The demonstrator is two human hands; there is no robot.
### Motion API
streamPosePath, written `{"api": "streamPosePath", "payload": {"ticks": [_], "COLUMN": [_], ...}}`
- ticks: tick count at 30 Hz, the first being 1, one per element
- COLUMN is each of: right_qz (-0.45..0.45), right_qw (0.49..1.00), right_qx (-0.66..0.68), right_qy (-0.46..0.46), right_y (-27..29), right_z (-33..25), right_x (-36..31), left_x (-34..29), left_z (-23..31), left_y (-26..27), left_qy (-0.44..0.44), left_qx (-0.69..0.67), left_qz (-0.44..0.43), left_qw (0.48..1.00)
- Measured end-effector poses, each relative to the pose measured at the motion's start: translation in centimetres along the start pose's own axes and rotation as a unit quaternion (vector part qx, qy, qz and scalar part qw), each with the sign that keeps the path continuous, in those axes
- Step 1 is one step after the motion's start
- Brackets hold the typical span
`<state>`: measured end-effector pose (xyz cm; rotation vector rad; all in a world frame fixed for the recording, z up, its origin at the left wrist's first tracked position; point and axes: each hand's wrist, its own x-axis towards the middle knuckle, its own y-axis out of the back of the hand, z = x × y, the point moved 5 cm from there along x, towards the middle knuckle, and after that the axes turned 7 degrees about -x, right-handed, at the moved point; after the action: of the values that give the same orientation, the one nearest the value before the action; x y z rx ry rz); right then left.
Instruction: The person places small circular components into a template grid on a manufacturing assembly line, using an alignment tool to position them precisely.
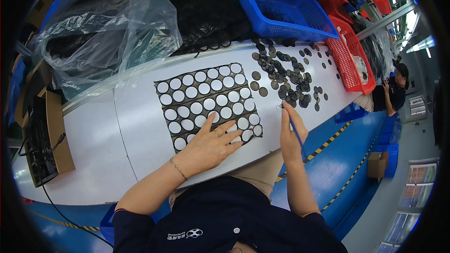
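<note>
A dark mesh sheet (205,91) lies on the white table, with rows of round white discs (191,92) set in dark rims. My left hand (206,147) rests on the sheet's near edge, fingers spread flat over several discs, and covers part of the lower rows. To the right of the sheet, my right hand (291,136) is closed round a thin blue pen-like stick (297,136). The stick's upper end points toward the tabletop just short of a scattered heap of dark round discs (293,82). A small thin dark squiggle by that end is too small to make out.
A blue perforated basket (262,27) stands behind the dark discs, with a red basket (344,58) at right. Clear plastic bags (117,23) and black netting (208,14) fill the back left. An open cardboard box (58,131) sits at far left. Another person (396,89) is at far right.
</note>
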<state>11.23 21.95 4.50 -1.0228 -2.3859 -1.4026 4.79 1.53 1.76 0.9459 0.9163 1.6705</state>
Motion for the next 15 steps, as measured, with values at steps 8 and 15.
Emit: {"api": "streamPosePath", "payload": {"ticks": [8, 15], "right_qz": [-0.013, -0.212], "right_qw": [0.907, 0.965], "right_qx": [0.413, 0.073], "right_qy": [-0.087, -0.138], "right_y": [0.5, -6.6], "right_z": [-0.1, 3.1], "right_x": [21.9, 31.0], "left_x": [-0.3, -0.6], "left_z": [-0.1, 0.8], "left_y": [-0.3, 2.0], "left_qy": [-0.007, -0.003], "left_qx": [-0.003, -0.011], "left_qz": [0.002, 0.043], "left_qw": [1.0, 0.999]}}
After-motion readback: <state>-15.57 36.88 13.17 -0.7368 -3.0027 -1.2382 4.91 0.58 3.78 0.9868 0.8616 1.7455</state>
